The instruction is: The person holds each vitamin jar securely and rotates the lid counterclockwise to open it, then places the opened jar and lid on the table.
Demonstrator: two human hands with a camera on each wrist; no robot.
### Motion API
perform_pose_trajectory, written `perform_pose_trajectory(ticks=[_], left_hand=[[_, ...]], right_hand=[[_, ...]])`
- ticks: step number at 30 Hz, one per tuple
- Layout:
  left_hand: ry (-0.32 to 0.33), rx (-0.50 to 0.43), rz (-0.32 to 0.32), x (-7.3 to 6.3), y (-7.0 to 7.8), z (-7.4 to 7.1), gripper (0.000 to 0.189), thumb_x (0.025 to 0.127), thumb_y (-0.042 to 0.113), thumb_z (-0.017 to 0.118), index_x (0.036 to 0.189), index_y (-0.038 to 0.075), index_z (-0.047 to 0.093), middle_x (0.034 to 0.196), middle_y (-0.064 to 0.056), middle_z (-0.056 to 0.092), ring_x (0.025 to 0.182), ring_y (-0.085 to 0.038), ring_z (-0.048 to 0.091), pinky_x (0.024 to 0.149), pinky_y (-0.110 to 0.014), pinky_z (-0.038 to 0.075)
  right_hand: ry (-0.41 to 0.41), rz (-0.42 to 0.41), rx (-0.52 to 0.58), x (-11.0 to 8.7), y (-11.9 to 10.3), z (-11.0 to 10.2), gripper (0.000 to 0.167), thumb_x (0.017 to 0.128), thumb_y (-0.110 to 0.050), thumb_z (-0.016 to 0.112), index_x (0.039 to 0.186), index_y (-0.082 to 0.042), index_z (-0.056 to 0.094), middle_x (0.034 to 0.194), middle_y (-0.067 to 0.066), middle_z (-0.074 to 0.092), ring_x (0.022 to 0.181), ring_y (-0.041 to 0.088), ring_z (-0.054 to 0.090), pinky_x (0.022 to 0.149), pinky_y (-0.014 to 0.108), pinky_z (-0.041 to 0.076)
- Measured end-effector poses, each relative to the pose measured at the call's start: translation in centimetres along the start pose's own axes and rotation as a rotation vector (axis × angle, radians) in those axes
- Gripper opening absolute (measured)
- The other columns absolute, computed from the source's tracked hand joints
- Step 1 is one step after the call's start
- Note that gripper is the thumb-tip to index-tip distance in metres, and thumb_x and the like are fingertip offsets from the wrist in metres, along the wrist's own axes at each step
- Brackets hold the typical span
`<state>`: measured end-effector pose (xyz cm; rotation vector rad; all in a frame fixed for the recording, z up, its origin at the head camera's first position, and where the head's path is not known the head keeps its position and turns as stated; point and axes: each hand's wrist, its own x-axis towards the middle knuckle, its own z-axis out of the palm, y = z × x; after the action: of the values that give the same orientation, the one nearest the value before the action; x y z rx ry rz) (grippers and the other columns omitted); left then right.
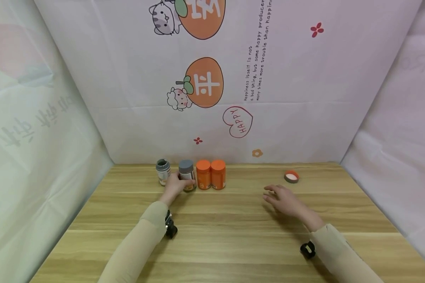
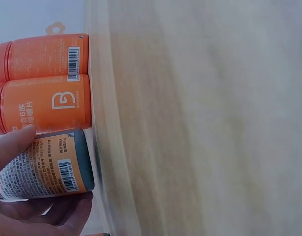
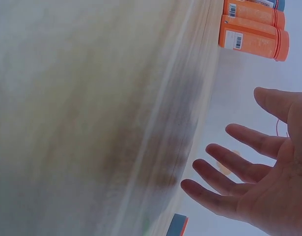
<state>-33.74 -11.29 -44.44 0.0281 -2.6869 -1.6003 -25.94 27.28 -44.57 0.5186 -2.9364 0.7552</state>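
My left hand (image 1: 173, 185) grips a grey-lidded supplement bottle (image 1: 187, 177), thumb on one side and fingers round the other. In the left wrist view, the orange label with its barcode shows on this bottle (image 2: 45, 167), upright at the table's back edge. Directly to its right stand two orange bottles (image 1: 203, 175) side by side, lids on. Left of the held bottle, partly behind my hand, is a bottle without a lid (image 1: 162, 171), its dark mouth showing. My right hand (image 1: 283, 199) hovers above the table with fingers spread and nothing in it.
A lid (image 1: 291, 177), grey outside with an orange rim and white inside, lies at the back right, beyond my right hand. The wooden table (image 1: 226, 243) ends at a printed white cloth backdrop (image 1: 290, 118). White cloth also hangs at both sides.
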Motion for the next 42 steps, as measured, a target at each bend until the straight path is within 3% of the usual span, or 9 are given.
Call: perform_pose_trajectory(ticks=[13,27,34,42], left_hand=[[0.051,0.083,0.087,-2.1,0.3,-0.7,0.055,0.075,0.028,0.079,0.118,0.001,0.059,0.113,-0.016,0.066,0.103,-0.028,0.063,0.089,-0.045,0.049],[0.092,0.136,0.169,-4.9,1.7,-0.2,0.043,0.066,0.029,0.085,0.093,0.008,0.059,0.090,-0.007,0.067,0.082,-0.019,0.062,0.074,-0.035,0.051],[0.057,0.139,0.216,-5.8,2.2,0.6,0.040,0.066,0.023,0.084,0.092,0.009,0.057,0.088,-0.005,0.065,0.081,-0.018,0.061,0.073,-0.035,0.050],[0.034,0.112,0.266,-6.5,2.8,1.6,0.040,0.066,0.019,0.084,0.093,0.010,0.056,0.089,-0.005,0.064,0.082,-0.018,0.060,0.074,-0.035,0.050]], right_hand=[[0.008,-0.010,0.019,-0.5,-0.3,-0.2,0.046,0.097,-0.031,0.053,0.129,0.002,0.053,0.125,0.024,0.056,0.113,0.043,0.054,0.091,0.055,0.045],[0.009,-0.018,0.029,-0.9,-1.0,-0.2,0.048,0.098,-0.033,0.051,0.129,0.002,0.053,0.126,0.023,0.056,0.113,0.043,0.054,0.091,0.055,0.045],[0.015,-0.003,0.046,-1.2,-1.0,0.1,0.052,0.097,-0.039,0.050,0.130,0.001,0.053,0.127,0.023,0.055,0.114,0.043,0.054,0.091,0.055,0.045],[0.028,-0.019,0.060,-1.1,-1.6,0.1,0.045,0.097,-0.029,0.053,0.130,0.001,0.053,0.126,0.023,0.056,0.114,0.043,0.054,0.092,0.055,0.045]])
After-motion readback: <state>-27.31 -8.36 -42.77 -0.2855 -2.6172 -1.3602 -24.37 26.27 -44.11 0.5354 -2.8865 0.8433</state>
